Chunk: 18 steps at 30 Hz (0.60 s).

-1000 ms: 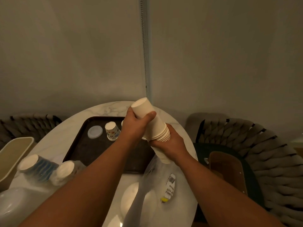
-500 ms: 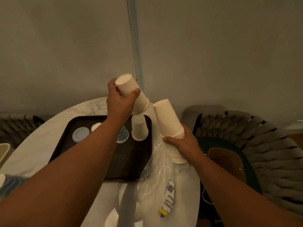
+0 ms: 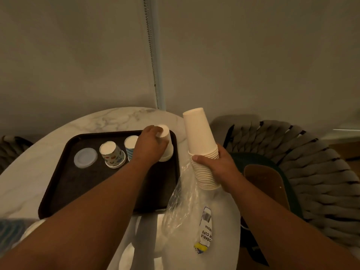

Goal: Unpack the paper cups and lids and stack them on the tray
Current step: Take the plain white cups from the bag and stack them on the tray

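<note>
Setting the cup (image 3: 165, 145) down on the tray (image 3: 58, 172) with my left hand (image 3: 150, 147) pinching it — I keep it upright; right hand (image 3: 218, 168) grips the cup stack (image 3: 202, 149) beside the tray.

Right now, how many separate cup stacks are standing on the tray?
3 on the tray: the patterned stack beside the lid, the blue-striped stack partly behind the left hand, and the white stack it grips.
</note>
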Each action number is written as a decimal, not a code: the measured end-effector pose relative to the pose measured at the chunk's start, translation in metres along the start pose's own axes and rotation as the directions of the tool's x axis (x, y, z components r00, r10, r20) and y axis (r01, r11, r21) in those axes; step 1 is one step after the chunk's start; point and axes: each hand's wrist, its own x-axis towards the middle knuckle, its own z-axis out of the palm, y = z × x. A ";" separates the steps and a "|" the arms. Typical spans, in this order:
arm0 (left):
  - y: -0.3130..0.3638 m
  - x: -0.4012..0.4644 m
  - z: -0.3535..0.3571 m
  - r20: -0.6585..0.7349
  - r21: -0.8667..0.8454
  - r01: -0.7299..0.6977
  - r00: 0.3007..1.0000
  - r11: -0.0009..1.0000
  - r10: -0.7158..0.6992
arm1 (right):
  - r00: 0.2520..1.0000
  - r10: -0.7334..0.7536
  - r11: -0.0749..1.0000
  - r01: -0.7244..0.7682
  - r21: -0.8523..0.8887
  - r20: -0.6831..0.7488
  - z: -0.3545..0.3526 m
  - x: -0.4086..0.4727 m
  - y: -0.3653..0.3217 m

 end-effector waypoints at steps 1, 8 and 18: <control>0.005 -0.003 -0.003 -0.039 0.001 -0.015 0.999 1.000 0.015 | 1.000 -0.004 1.000 0.004 -0.004 0.020 -0.001 0.001 -0.001; 0.068 -0.032 -0.017 0.003 -0.649 0.092 0.993 0.755 -0.117 | 0.956 -0.075 0.995 0.088 -0.034 0.284 0.001 -0.005 -0.027; 0.087 -0.037 -0.005 -0.146 -0.807 0.150 0.887 0.571 -0.438 | 0.965 -0.213 0.908 0.253 -0.335 0.151 0.017 -0.014 -0.042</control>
